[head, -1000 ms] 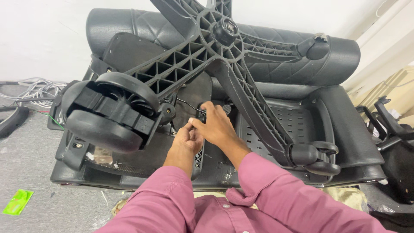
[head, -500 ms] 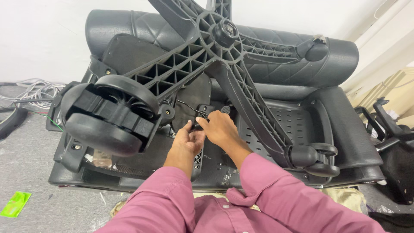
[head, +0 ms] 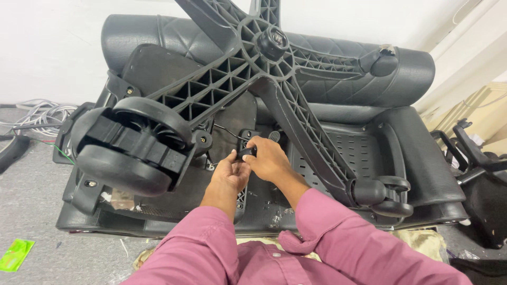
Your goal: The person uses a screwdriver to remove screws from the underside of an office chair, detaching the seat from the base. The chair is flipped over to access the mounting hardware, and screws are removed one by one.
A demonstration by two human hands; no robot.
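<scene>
At the far left, a green wrapper (head: 16, 254) was seen lying on the grey floor (head: 31, 211), and a bundle of pale cables (head: 39, 113) lay against the white wall. Next to these, a large black twin caster wheel (head: 127, 145) was seen close to the camera, carried at the end of one arm of the black star-shaped chair base (head: 264, 58), which stood up over an overturned black office chair (head: 338, 142). Near the middle, below the ribbed arms, the left hand (head: 229, 174) was held curled, its fingers pinched on a small black knob (head: 246, 153) at the mechanism plate under the seat. The right hand (head: 269, 158) was pressed just beside it, closed over the same knob from the right, so that both hands touched. A thin black cable (head: 227, 132) was seen running to the knob from the upper left. Both forearms were covered by magenta sleeves (head: 338, 237). Further right, a second caster (head: 385, 192) was seen at the end of the nearest arm, and another dark chair frame (head: 475, 158) stood at the right edge.
</scene>
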